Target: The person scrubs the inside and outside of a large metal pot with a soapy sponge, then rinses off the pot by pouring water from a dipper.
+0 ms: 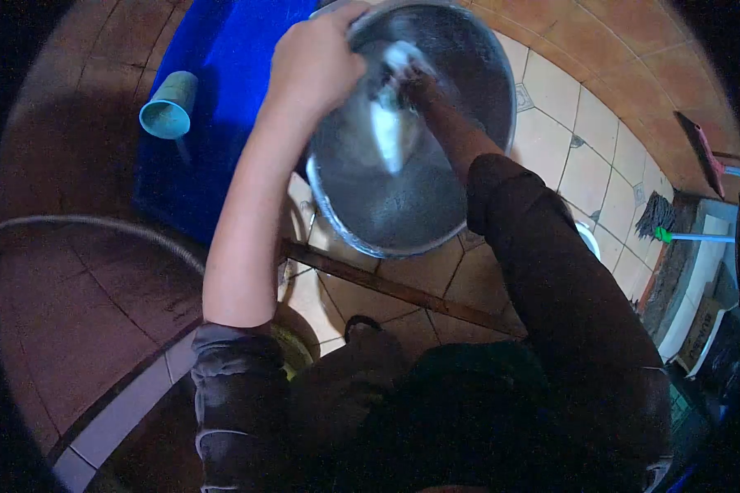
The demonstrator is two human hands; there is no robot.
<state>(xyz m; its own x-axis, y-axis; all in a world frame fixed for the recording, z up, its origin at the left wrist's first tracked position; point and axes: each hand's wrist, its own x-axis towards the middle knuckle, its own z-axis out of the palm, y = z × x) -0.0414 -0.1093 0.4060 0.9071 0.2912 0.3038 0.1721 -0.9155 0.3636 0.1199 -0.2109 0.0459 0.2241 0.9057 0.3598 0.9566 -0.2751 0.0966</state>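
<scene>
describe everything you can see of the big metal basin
The basin is wide, round-mouthed and grey, apparently metal, with a shiny rim and a bright streak inside. Its mouth faces the camera, beside the blue surface. The left hand holds its upper-left rim; the blurred right hand is inside with something whitish. Its underside and support are hidden.

Smeared centre, cropped edges

At upper centre, the right hand (417, 86) is blurred, its fingers merging with a smeared white object (386, 135) whose material cannot be told. The top edge clips the large grey metal basin (411, 214), and the left hand's (316, 66) fingertips there are unclear. The rolled dark right sleeve (543, 246) partly hides a white curved object (589, 238). At far right, lettering on a brown-and-white box (699, 338) is too small to read.
</scene>
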